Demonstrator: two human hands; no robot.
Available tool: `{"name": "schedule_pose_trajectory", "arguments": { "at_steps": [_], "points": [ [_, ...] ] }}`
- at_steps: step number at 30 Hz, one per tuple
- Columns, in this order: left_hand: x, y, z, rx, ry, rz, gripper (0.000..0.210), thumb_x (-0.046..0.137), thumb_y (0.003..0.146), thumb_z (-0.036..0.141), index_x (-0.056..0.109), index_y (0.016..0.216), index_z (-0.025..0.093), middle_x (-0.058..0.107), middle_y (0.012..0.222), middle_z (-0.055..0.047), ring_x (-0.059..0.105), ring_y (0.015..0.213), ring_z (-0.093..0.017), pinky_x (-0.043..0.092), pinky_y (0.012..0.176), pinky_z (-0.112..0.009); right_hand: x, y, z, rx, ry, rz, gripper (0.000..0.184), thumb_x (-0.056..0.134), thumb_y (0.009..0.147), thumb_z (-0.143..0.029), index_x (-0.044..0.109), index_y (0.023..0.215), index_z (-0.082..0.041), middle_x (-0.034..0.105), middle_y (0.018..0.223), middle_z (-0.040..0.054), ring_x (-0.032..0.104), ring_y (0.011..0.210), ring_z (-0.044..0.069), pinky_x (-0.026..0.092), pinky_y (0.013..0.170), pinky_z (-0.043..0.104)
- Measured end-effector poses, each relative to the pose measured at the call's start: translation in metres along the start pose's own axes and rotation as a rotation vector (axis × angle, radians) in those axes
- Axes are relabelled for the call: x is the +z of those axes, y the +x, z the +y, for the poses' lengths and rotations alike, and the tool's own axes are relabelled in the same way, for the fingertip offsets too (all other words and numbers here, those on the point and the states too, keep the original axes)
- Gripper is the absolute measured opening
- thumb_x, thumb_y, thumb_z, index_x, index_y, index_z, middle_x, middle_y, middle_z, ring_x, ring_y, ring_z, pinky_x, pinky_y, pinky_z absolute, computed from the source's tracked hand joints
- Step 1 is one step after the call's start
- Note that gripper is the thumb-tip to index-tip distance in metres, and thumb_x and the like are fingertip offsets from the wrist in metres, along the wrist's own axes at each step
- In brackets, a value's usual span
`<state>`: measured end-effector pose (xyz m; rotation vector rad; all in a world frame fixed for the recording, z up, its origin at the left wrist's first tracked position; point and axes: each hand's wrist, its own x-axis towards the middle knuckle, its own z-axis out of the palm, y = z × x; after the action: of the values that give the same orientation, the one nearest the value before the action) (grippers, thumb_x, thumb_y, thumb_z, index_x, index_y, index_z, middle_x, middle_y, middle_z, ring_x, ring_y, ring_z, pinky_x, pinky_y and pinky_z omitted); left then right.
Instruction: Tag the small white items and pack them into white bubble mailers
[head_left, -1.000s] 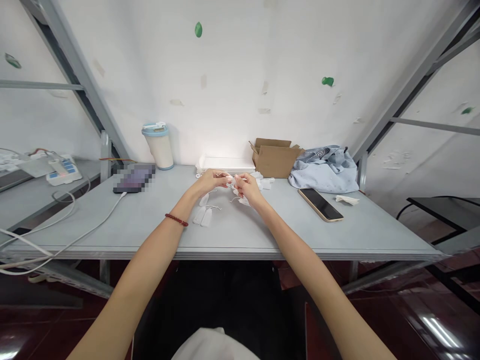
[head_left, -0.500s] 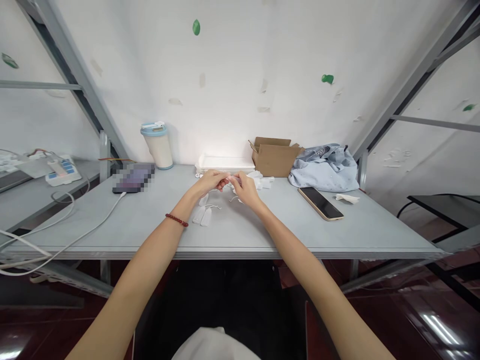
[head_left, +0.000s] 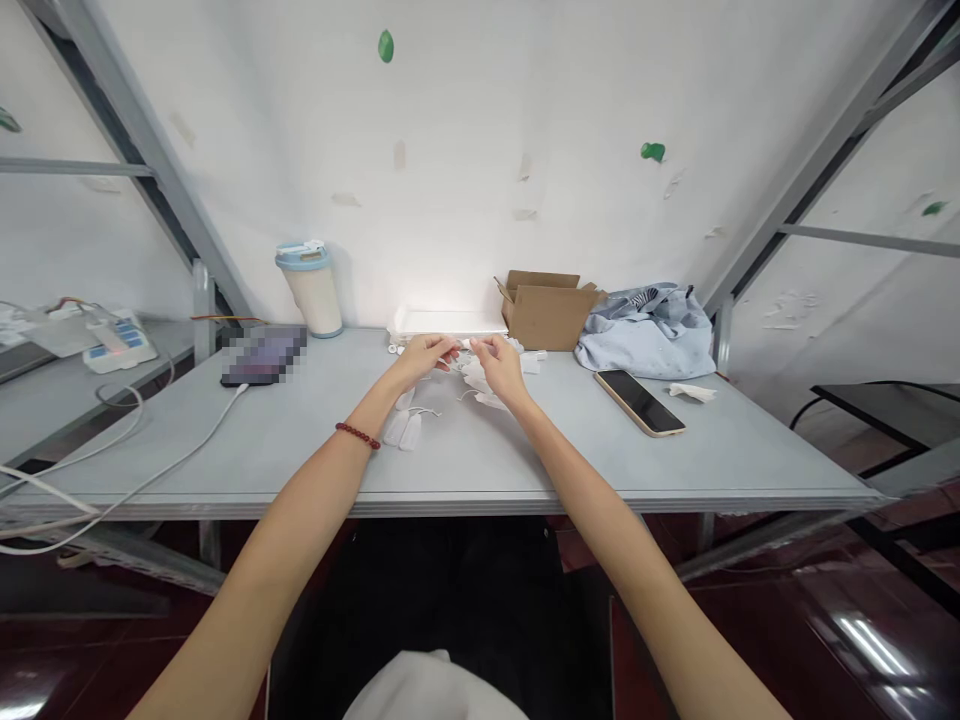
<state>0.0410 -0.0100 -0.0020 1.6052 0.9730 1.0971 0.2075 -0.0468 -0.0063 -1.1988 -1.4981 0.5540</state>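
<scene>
- Over the bench point(head_left: 480, 470), I see the right hand point(head_left: 501, 368) pinching a small white piece point(head_left: 466, 344).
- Left hand point(head_left: 422, 360) just beside it; can't tell its grip.
- White corded pieces point(head_left: 409, 432) lie nearby.

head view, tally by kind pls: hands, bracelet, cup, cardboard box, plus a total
Left hand and right hand: 2
Bracelet: 1
Cup: 1
Cardboard box: 1
Total: 5, leaving out the white pieces, too jumbled to count
</scene>
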Motion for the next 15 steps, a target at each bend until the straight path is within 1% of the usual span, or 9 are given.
{"name": "schedule_pose_trajectory", "arguments": {
  "at_steps": [3, 6, 9, 12, 15],
  "points": [
    [-0.01, 0.01, -0.011, -0.018, 0.225, 0.115, 0.022, 0.057, 0.076, 0.032, 0.07, 0.079, 0.015, 0.071, 0.09, -0.009, 0.063, 0.082, -0.02, 0.053, 0.072, -0.033, -0.005, 0.005, 0.002, 0.019, -0.125, 0.099, 0.021, 0.053, 0.086, -0.041, 0.056, 0.084, -0.02, 0.065, 0.083, 0.0036, 0.058, 0.083, 0.019, 0.043, 0.077, 0.031],
    [-0.019, 0.019, -0.021, 0.04, 0.552, 0.137, 0.022, 0.054, 0.073, 0.022, 0.073, 0.081, 0.016, 0.074, 0.093, -0.009, 0.065, 0.091, -0.024, 0.051, 0.088, -0.037, -0.011, 0.009, 0.003, 0.074, -0.213, 0.138, 0.016, 0.052, 0.087, -0.034, 0.057, 0.091, -0.019, 0.067, 0.094, 0.0072, 0.059, 0.092, 0.022, 0.043, 0.083, 0.033],
    [-0.022, 0.026, -0.028, 0.107, 0.764, 0.106, 0.03, 0.051, 0.074, 0.019, 0.076, 0.092, 0.015, 0.075, 0.103, -0.01, 0.065, 0.102, -0.028, 0.046, 0.098, -0.039, -0.013, 0.011, 0.006, 0.117, -0.292, 0.134, 0.017, 0.051, 0.087, -0.029, 0.058, 0.097, -0.018, 0.067, 0.102, 0.0097, 0.059, 0.099, 0.024, 0.042, 0.087, 0.035],
    [-0.023, 0.031, -0.036, 0.165, 0.83, 0.009, 0.039, 0.047, 0.076, 0.016, 0.076, 0.102, 0.015, 0.072, 0.117, -0.01, 0.063, 0.113, -0.027, 0.043, 0.104, -0.037, -0.011, 0.01, 0.009, 0.103, -0.369, 0.102, 0.016, 0.051, 0.088, -0.025, 0.058, 0.1, -0.017, 0.067, 0.104, 0.0109, 0.059, 0.101, 0.024, 0.042, 0.087, 0.034],
    [-0.025, 0.033, -0.043, 0.173, 0.883, -0.06, 0.041, 0.046, 0.074, 0.014, 0.076, 0.102, 0.019, 0.07, 0.122, -0.007, 0.059, 0.121, -0.026, 0.037, 0.11, -0.037, -0.009, 0.008, 0.012, 0.046, -0.475, 0.048, 0.017, 0.051, 0.087, -0.019, 0.058, 0.102, -0.016, 0.066, 0.109, 0.0128, 0.056, 0.105, 0.025, 0.041, 0.089, 0.035]
  ]
}}
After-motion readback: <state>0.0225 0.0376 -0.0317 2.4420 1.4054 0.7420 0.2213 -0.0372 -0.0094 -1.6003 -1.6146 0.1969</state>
